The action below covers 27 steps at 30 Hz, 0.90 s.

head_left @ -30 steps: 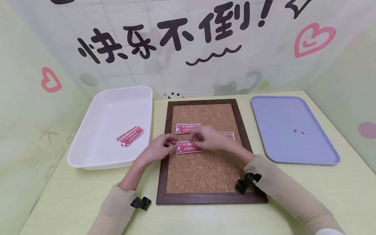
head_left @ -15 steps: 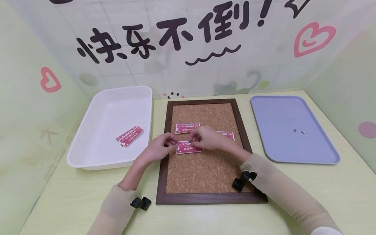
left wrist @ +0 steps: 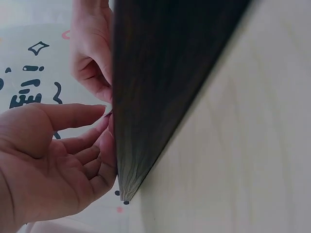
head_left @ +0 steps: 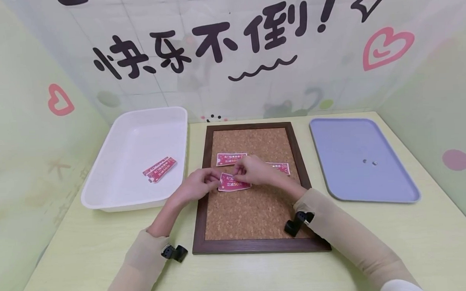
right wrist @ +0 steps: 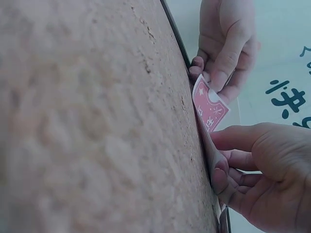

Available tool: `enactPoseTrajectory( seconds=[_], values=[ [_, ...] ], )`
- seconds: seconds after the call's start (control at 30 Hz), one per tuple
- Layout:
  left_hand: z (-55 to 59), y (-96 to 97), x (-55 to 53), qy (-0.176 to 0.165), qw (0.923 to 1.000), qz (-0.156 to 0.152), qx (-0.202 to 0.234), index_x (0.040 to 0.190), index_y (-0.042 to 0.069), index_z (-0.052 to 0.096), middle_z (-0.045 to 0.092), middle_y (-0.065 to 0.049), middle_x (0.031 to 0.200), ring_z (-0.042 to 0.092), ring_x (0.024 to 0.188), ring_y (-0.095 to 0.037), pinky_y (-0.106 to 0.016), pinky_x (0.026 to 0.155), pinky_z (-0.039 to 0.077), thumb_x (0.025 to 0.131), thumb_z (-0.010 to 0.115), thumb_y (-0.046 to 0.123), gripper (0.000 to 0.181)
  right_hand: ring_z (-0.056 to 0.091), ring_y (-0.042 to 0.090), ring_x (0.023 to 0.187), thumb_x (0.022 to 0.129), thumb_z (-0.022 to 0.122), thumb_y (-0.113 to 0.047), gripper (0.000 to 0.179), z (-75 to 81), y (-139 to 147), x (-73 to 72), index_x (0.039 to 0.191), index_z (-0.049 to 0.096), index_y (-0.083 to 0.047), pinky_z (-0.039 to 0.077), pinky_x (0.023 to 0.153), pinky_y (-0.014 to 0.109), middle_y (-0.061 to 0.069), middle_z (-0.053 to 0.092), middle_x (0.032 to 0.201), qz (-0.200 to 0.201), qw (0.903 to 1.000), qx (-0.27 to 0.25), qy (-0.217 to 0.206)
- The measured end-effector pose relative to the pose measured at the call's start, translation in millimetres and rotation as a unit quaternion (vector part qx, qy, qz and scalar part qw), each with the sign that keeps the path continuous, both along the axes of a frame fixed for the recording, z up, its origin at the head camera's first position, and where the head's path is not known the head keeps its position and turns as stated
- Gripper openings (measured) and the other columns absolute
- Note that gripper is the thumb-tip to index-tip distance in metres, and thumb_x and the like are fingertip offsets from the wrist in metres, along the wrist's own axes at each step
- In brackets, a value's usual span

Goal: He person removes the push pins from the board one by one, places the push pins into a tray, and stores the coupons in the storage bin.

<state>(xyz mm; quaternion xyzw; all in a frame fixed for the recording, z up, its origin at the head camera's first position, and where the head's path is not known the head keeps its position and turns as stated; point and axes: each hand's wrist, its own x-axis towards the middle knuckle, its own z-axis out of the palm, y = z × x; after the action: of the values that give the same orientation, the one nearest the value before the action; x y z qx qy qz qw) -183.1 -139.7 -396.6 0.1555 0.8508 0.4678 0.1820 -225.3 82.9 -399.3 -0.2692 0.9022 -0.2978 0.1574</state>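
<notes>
A pink paper coupon (head_left: 233,185) lies on the framed cork board (head_left: 251,213), its upper left part bent up. My left hand (head_left: 197,184) pinches its left end between thumb and fingers. In the right wrist view that end of the coupon (right wrist: 209,106) tilts off the cork. My right hand (head_left: 255,170) pinches the coupon near its upper middle; its fingers hide that spot, so I cannot tell whether a pin is between them. A second coupon (head_left: 226,159) sits just above, and a third coupon (head_left: 281,167) is partly behind the right hand.
On the left stands a white tray (head_left: 136,200) holding overlapping coupons (head_left: 160,169). A blue tray (head_left: 348,145) lies at the right, with two small pins (head_left: 375,163) in it. The board's dark wooden frame (head_left: 259,246) borders the cork.
My right hand has shifted slightly left over the coupon. The coupon's upper left edge has risen and bent. My left hand stays at its left end.
</notes>
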Motion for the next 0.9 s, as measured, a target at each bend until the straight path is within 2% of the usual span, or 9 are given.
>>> enactPoseTrajectory(
  seconds=[0.17, 0.43, 0.9],
  values=[
    [-0.8, 0.2, 0.4, -0.010, 0.9999, 0.009, 0.001, 0.110, -0.007, 0.065, 0.068, -0.014, 0.092, 0.066, 0.076, -0.019, -0.033, 0.072, 0.056, 0.098, 0.061, 0.002, 0.016, 0.059, 0.011, 0.068, 0.094, 0.072, -0.014, 0.007, 2.9, -3.0, 0.1, 0.095, 0.072, -0.007, 0.048, 0.060, 0.021, 0.000, 0.066, 0.079, -0.011, 0.9998, 0.012, -0.010],
    [-2.9, 1.5, 0.5, -0.008, 0.9997, 0.022, 0.008, 0.105, -0.007, 0.067, 0.069, -0.012, 0.086, 0.066, 0.070, -0.017, -0.030, 0.068, 0.055, 0.096, 0.062, -0.001, 0.012, 0.059, 0.012, 0.067, 0.091, 0.074, -0.013, 0.007, 3.9, -5.7, 1.3, 0.093, 0.071, -0.007, 0.047, 0.057, 0.020, 0.001, 0.066, 0.078, -0.027, 0.9992, 0.011, -0.028],
    [-3.5, 2.1, 0.2, -0.017, 0.9991, 0.033, 0.020, 0.103, -0.007, 0.066, 0.068, -0.012, 0.085, 0.067, 0.069, -0.017, -0.031, 0.068, 0.057, 0.094, 0.061, -0.004, 0.011, 0.058, 0.009, 0.061, 0.086, 0.075, -0.010, 0.005, 0.2, -5.3, 1.1, 0.086, 0.072, -0.008, 0.046, 0.053, 0.019, -0.001, 0.066, 0.074, -0.029, 0.9995, -0.011, -0.007]
  ],
)
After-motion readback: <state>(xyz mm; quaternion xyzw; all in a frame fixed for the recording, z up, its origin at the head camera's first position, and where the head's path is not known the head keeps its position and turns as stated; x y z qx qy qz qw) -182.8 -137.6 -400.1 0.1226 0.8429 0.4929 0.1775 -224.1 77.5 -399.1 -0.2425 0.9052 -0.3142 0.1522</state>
